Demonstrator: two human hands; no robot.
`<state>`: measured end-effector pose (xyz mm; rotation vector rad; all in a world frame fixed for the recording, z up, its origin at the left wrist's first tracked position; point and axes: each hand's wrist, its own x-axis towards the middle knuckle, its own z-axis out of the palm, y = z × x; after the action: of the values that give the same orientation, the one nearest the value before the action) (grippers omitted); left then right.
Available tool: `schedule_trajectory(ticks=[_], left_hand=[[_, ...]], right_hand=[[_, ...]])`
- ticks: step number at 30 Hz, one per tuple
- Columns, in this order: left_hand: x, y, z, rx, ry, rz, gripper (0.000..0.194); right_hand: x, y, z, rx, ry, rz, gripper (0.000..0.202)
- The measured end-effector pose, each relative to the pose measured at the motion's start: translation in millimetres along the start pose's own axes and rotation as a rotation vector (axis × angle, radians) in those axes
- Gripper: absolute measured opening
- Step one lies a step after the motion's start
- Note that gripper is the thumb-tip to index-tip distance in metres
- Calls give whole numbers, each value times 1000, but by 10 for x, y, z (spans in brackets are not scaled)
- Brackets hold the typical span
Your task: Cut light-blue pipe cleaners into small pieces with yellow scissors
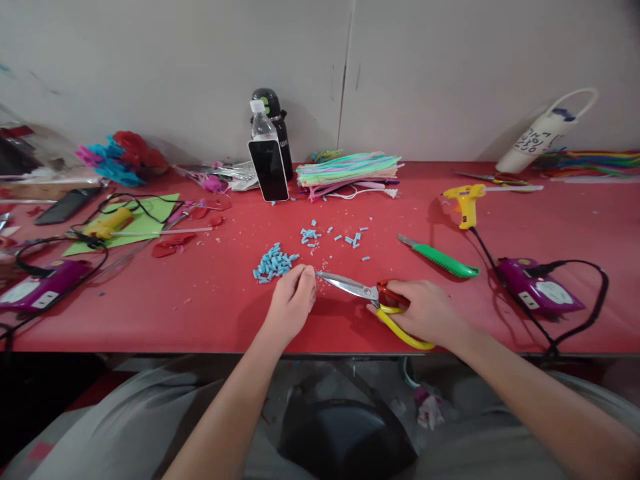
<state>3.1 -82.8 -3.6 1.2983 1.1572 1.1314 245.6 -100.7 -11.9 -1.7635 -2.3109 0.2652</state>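
Observation:
My right hand (425,310) grips a pair of scissors (353,287) by handles of red and yellow. Their blades point left, and the tips reach my left hand (296,293). The left fingers are pinched together; whatever they hold is too small or too hidden to name. Just beyond that hand lies a pile of short blue cut pieces (274,263) on the red tabletop (200,320). A looser cluster of blue pieces (310,235) is scattered farther back, along with pale crumbs near the blade tips.
A green utility knife (445,260) lies right of the scissors, blade out. Beyond it are a yellow glue gun (465,203) and a purple corded box (540,287). A phone (270,170) leans on bottles at the back, beside a pipe cleaner bundle (350,172). Another glue gun (110,223) lies left.

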Motion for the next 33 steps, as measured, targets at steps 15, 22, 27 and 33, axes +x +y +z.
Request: schedule_trajectory(ticks=[15,22,27,33], left_hand=[[10,18,4,9,1,-2,35],[13,1,4,-8,-3,-10,36],[20,-8,2,3,5,4,35],[16,11,-9,50,11,40,37]], right_hand=[[-2,-10,-8,-2,4,9,43],[10,-4,1,-19,13,15,42],[3,-2,-26,25,-5,33,39],[-14,-18,-72,41,-22,8,41]])
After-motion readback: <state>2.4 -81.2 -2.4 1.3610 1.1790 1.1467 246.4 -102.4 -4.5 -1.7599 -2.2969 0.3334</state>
